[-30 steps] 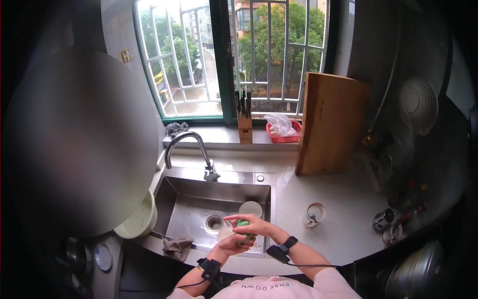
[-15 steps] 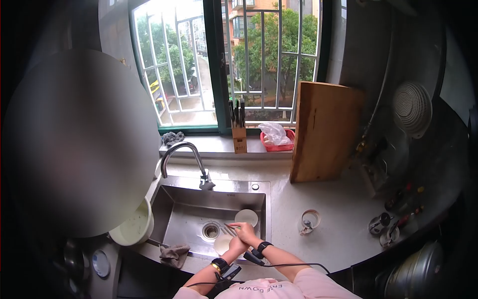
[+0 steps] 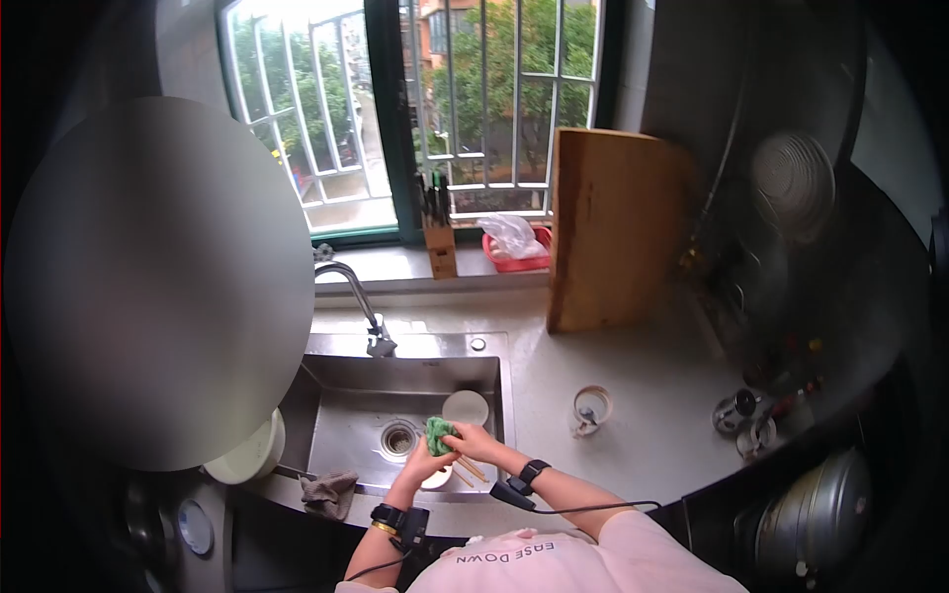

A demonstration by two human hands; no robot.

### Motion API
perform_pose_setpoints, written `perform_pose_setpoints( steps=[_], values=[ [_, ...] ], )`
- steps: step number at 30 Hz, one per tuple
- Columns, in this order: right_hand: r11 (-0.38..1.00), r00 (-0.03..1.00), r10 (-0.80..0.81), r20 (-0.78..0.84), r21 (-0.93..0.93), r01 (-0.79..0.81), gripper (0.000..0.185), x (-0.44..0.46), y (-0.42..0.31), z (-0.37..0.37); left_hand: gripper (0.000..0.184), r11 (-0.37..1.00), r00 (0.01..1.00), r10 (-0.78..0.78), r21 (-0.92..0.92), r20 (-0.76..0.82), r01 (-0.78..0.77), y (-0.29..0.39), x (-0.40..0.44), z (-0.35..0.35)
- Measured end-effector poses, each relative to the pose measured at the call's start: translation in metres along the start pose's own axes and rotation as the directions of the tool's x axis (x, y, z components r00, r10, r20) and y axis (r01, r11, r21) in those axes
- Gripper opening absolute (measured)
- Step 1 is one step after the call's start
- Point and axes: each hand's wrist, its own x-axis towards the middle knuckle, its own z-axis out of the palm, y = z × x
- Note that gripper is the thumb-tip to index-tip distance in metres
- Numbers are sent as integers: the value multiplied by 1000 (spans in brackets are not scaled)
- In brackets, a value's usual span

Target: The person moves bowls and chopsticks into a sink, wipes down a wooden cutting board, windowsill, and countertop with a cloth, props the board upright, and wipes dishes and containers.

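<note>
Over the sink [image 3: 346,415], my two hands are close together around a crumpled green cloth [image 3: 440,436], perhaps a scouring pad. My left hand [image 3: 423,461] is closed on its lower left side. From the right, the fingers of my right hand [image 3: 473,442] are pressed onto it. Several thin wooden chopsticks [image 3: 473,472] stick out below the hands toward the lower right; which hand grips them is hidden. A pale bowl [image 3: 436,479] lies partly covered under my hands. Another whitish bowl or plate [image 3: 466,407] sits in the sink's right corner.
The faucet [image 3: 361,296] arches over the sink's back left. A brown rag [image 3: 329,494] hangs on the front edge; a pale basin [image 3: 247,450] stands left. On the right counter are a cup [image 3: 591,407] and an upright cutting board [image 3: 618,232]. A cable runs from my right wrist.
The green cloth now shows between my hands, and the chopsticks point down to the right instead of up to the left. The whole view has shifted slightly.
</note>
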Motion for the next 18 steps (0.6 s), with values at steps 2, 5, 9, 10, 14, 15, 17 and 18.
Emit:
perform_pose_setpoints(
  steps=[2, 5, 9, 10, 14, 15, 17, 18],
  values=[
    [1000, 1000, -6, 25, -12, 6, 35, -5, 4, -6, 52, 970, 995, 13, -242, 99, 11, 5, -7, -5],
    [996, 999, 32, 16, 79, -33, 39, -9, 3, -16, 34, 852, 998, 11, -523, 67, 25, 20, -19, -5],
    [823, 938, 212, -274, 567, -20, 41, -16, -16, -34, 24, 671, 996, 50, -741, 73, 21, 6, -15, -13],
    [709, 953, 217, -212, 705, -5, 44, -16, -15, -40, 25, 730, 999, -6, -683, 38, 30, 7, -15, -10],
    [784, 969, 208, -136, 615, -82, 50, -23, -25, -55, 59, 987, 975, 123, -77, -186, -139, 11, -16, 2],
    [805, 973, 191, -129, 588, -80, 50, -23, -27, -55, 66, 974, 955, 226, 29, -193, -225, 22, -17, 4],
    [842, 981, 158, -111, 535, -75, 51, -27, -30, -55, 75, 921, 911, 382, 150, -153, -361, 44, -19, 10],
    [840, 984, 157, -84, 536, -89, 51, -29, -29, -54, 77, 894, 892, 436, 165, -117, -416, 54, -20, 12]
  ],
)
